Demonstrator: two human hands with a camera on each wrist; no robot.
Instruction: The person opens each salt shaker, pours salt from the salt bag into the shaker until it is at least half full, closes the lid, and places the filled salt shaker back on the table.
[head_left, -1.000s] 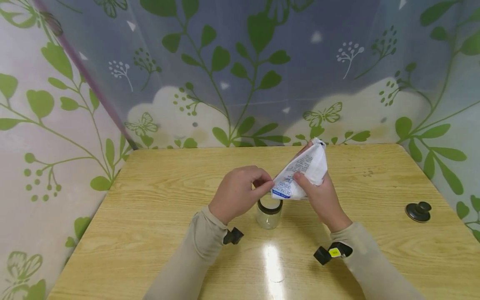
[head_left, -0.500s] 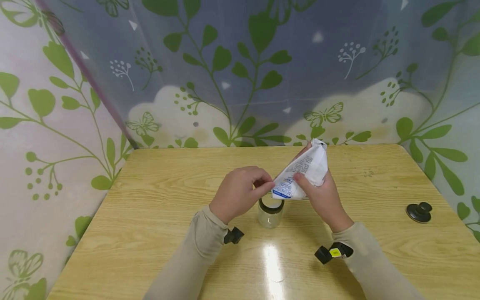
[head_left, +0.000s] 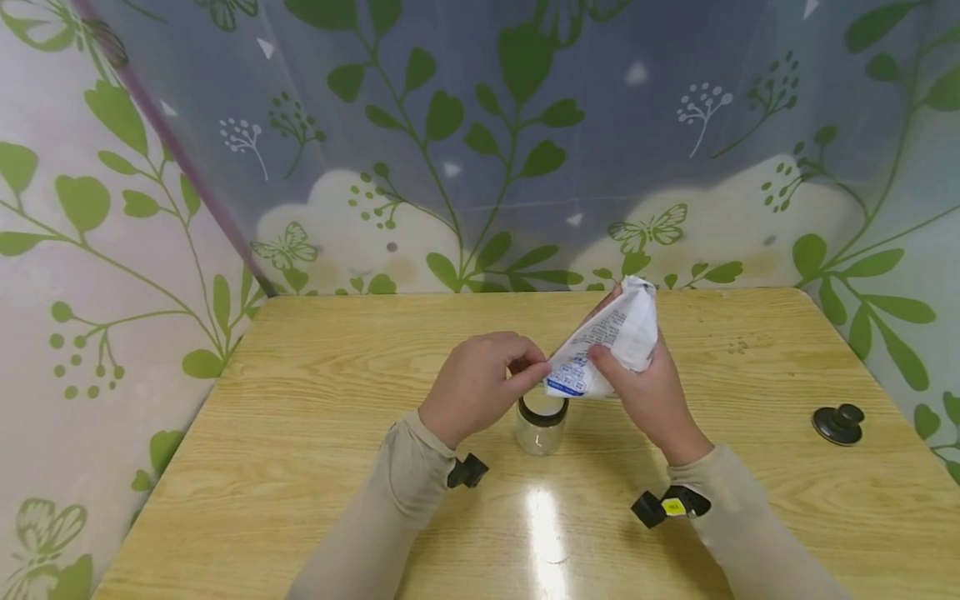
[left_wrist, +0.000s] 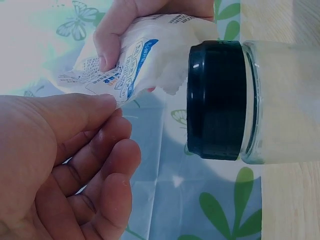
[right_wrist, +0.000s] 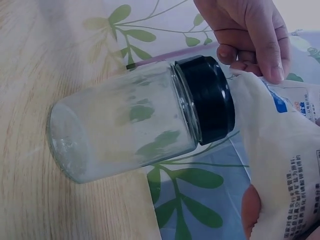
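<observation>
A white plastic packet (head_left: 633, 325) with blue and black print is tilted above a clear glass jar (head_left: 540, 437) that has a black collar (left_wrist: 217, 100). My right hand (head_left: 656, 404) grips the packet's body, thumb on its printed face. Thumb and forefinger of my left hand (head_left: 480, 379) pinch its lower corner; the other fingers curl loosely beneath in the left wrist view. The packet's lower edge overlaps the far side of the jar's mouth in the head view. The glass looks mostly see-through in the right wrist view, whitish toward its base.
A dark round lid with a knob (head_left: 838, 423) lies on the wooden table (head_left: 322, 358) at the right. Behind the table and along its sides hang leaf-patterned sheets (head_left: 480, 150). A black camera is strapped to each wrist.
My right hand and the packet have shifted very slightly to the right. The left hand keeps its pinch, and the jar and lid stay where they were.
</observation>
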